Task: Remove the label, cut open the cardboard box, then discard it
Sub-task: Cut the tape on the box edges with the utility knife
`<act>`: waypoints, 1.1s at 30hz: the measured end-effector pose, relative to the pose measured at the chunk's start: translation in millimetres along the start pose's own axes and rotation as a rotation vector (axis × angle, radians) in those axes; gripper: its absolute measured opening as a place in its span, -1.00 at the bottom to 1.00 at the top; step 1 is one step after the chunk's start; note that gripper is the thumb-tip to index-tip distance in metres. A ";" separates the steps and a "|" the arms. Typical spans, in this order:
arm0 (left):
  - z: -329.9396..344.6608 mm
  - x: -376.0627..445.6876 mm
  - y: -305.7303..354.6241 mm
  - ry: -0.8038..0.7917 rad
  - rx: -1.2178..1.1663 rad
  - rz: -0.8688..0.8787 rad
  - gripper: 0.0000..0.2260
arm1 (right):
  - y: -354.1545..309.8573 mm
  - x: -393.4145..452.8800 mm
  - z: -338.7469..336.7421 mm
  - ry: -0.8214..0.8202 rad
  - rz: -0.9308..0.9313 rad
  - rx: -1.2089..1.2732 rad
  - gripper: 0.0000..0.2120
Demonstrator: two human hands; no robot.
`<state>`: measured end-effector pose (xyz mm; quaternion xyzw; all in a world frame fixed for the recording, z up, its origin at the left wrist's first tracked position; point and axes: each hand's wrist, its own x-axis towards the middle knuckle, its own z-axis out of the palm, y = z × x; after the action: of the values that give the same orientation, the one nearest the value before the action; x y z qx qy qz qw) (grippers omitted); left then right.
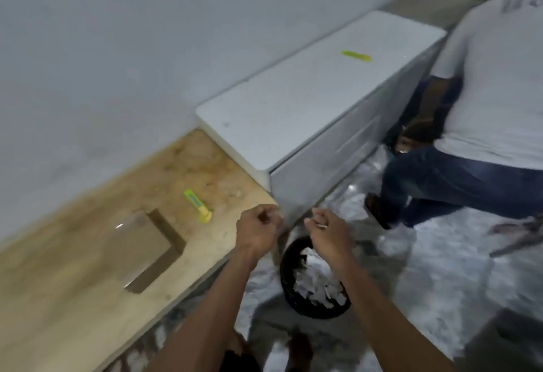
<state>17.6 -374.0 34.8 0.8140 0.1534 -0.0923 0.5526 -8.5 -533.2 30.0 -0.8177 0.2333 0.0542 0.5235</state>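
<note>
Both hands — the left hand [258,229] and right hand [327,232] — are curled over the black bin [289,298], maybe pinching label bits, which should drop straight in.

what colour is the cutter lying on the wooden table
Bright green with a blue slider and a yellow end; the cutter shows in the head view.

No readable text, dark marking on a bystander's white shirt [499,71] too blurred

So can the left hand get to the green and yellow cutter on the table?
Probably yes. The cutter lies in the open on the wooden table, just beside the left hand, with nothing between them. That hand's fingers are curled, perhaps pinching something small.
</note>
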 end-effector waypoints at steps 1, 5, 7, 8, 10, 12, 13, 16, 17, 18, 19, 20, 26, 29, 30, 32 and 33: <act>-16.7 -4.0 -4.0 0.025 -0.013 -0.001 -0.86 | -7.6 -4.6 8.5 -0.027 -0.024 -0.010 -0.75; -83.0 -24.5 -23.5 0.155 -0.066 0.010 -0.88 | -36.7 -22.6 42.4 -0.164 -0.139 -0.073 -0.76; -111.4 -36.0 -34.6 0.222 -0.092 -0.010 -0.91 | -46.5 -29.0 59.7 -0.228 -0.169 -0.048 -0.76; -127.7 -43.7 -42.4 0.264 -0.105 -0.020 -0.92 | -51.9 -33.6 71.5 -0.268 -0.182 -0.048 -0.77; -155.7 -59.1 -57.4 0.344 -0.116 -0.038 -0.97 | -60.0 -43.0 93.4 -0.343 -0.202 -0.050 -0.82; -179.6 -76.6 -72.9 0.423 -0.116 -0.061 -0.92 | -66.3 -53.6 113.1 -0.406 -0.224 -0.083 -0.85; -189.8 -85.8 -80.9 0.458 -0.109 -0.073 -0.87 | -67.8 -58.8 122.4 -0.435 -0.244 -0.106 -0.85; -211.6 -104.3 -107.9 0.535 -0.131 -0.138 -0.96 | -70.1 -71.6 147.2 -0.505 -0.303 -0.174 -0.84; -216.6 -107.9 -116.4 0.553 -0.127 -0.153 -0.96 | -69.0 -74.5 155.0 -0.514 -0.317 -0.183 -0.84; -220.1 -110.4 -123.8 0.568 -0.119 -0.153 -0.91 | -68.4 -76.7 162.3 -0.512 -0.329 -0.183 -0.83; -222.0 -112.2 -130.6 0.583 -0.110 -0.152 -0.88 | -67.4 -77.9 169.3 -0.507 -0.339 -0.182 -0.83; -223.3 -113.5 -135.9 0.596 -0.101 -0.155 -0.87 | -67.5 -79.2 175.5 -0.502 -0.340 -0.182 -0.82; -226.2 -93.6 -152.7 0.635 -0.072 -0.209 -0.69 | -77.4 -68.6 210.3 -0.406 -0.343 -0.154 -0.82; -228.0 -66.7 -155.1 0.674 -0.071 -0.227 -0.60 | -85.1 -45.6 229.9 -0.388 -0.368 -0.179 -0.82; -229.0 -56.0 -155.4 0.682 -0.063 -0.232 -0.58 | -87.4 -36.0 236.8 -0.378 -0.376 -0.185 -0.81; -232.1 -32.3 -155.9 0.690 -0.035 -0.244 -0.55 | -92.4 -15.3 250.7 -0.360 -0.374 -0.200 -0.80; -233.4 -20.8 -156.6 0.690 -0.019 -0.253 -0.54 | -94.6 -4.5 257.6 -0.355 -0.365 -0.214 -0.80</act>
<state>-61.3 -106.9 -8.2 0.7667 0.4311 0.1216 0.4600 69.1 -272.2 -4.8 -0.8745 -0.0202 0.1258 0.4681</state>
